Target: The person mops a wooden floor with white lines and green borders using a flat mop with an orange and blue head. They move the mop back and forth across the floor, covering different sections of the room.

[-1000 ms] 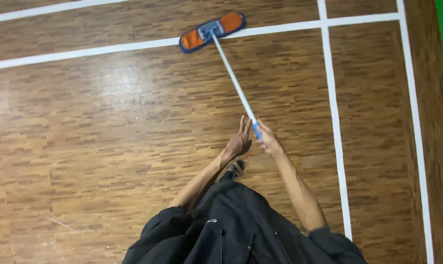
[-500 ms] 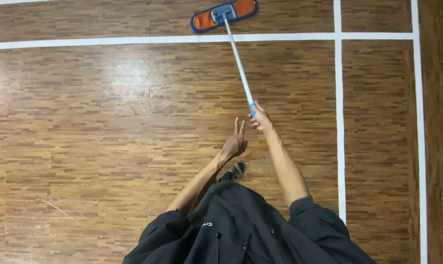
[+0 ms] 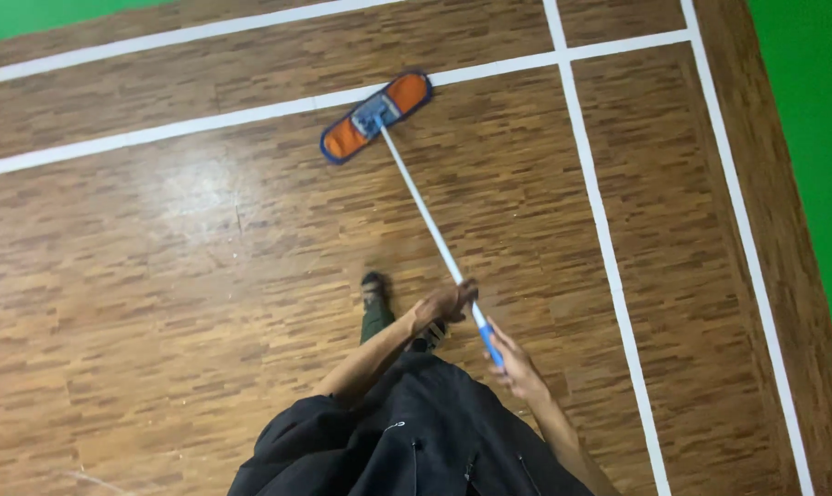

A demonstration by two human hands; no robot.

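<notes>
On wooden floor (image 3: 158, 276) with white lines (image 3: 609, 248): right hand (image 3: 512, 363) clamped on blue grip of mop handle (image 3: 425, 216); left hand (image 3: 445, 301) closed around pole higher up; orange mop head (image 3: 377, 117) flat, far ahead, touching a line

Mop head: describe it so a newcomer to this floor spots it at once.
On the brown wooden floor, find the white line running across the upper part. The mop head lies flat against it, at the far end of the white pole held by both hands. It is the only orange pad with a blue rim.
</notes>
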